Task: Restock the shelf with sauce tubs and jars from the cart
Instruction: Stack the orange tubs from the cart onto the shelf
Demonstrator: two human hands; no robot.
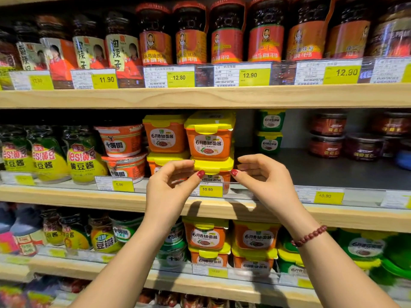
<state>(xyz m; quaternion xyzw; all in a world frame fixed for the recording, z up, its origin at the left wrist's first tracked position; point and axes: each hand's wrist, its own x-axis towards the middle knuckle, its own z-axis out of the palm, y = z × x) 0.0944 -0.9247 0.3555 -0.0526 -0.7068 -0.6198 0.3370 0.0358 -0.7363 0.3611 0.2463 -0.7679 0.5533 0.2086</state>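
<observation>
On the middle shelf (pixel 333 172) stand two stacks of orange sauce tubs with yellow lids. The right stack has an upper tub (pixel 209 141) sitting on a lower tub (pixel 213 166) at the shelf's front. My left hand (pixel 171 187) touches the lower tub's left lid corner with curled fingers and thumb. My right hand (pixel 264 178) does the same at its right corner, so the tub sits pinched between both hands. The left stack (pixel 165 134) stands right beside it. The cart is out of view.
Bare dark shelf lies right of the tubs, with green-lidded tubs (pixel 270 130) at the back and dark red tubs (pixel 328 134) further right. Red bowl tubs (pixel 121 141) and yellow bean sauce jars (pixel 82 158) stand to the left. Chilli jars (pixel 226 32) fill the shelf above.
</observation>
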